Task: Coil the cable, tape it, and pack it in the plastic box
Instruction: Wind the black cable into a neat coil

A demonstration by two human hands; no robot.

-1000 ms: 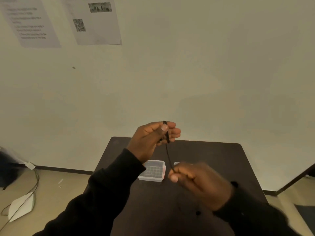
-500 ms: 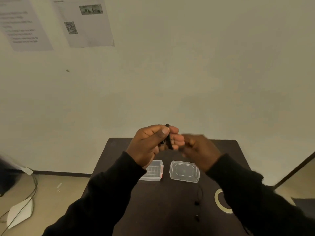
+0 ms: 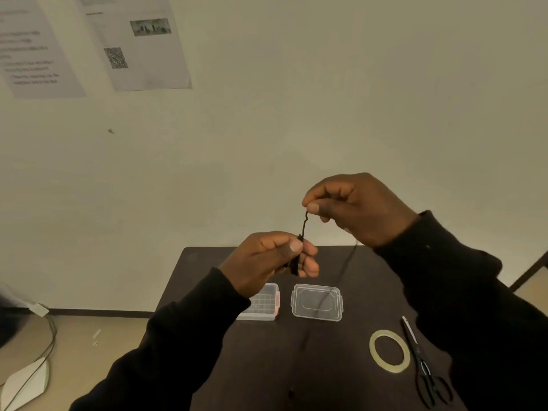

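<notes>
A thin black cable (image 3: 304, 225) runs between both hands above the dark table (image 3: 267, 366). My left hand (image 3: 267, 262) pinches a small bundle of coiled loops between thumb and fingers. My right hand (image 3: 355, 209), higher and to the right, pinches the cable's free length, which trails blurred down toward the table. Below the hands lie the clear plastic box (image 3: 264, 307), partly hidden by my left sleeve, and its separate clear lid (image 3: 316, 302). A roll of tape (image 3: 389, 350) lies flat at the right.
Black scissors (image 3: 424, 372) lie beside the tape near the table's right edge. Papers (image 3: 139, 46) hang on the wall behind. On the floor at left are a white device (image 3: 25, 384) and cords.
My right hand has risen from beside my left hand to above and right of it, drawing out a length of cable. The view has tilted down, showing tape and scissors.
</notes>
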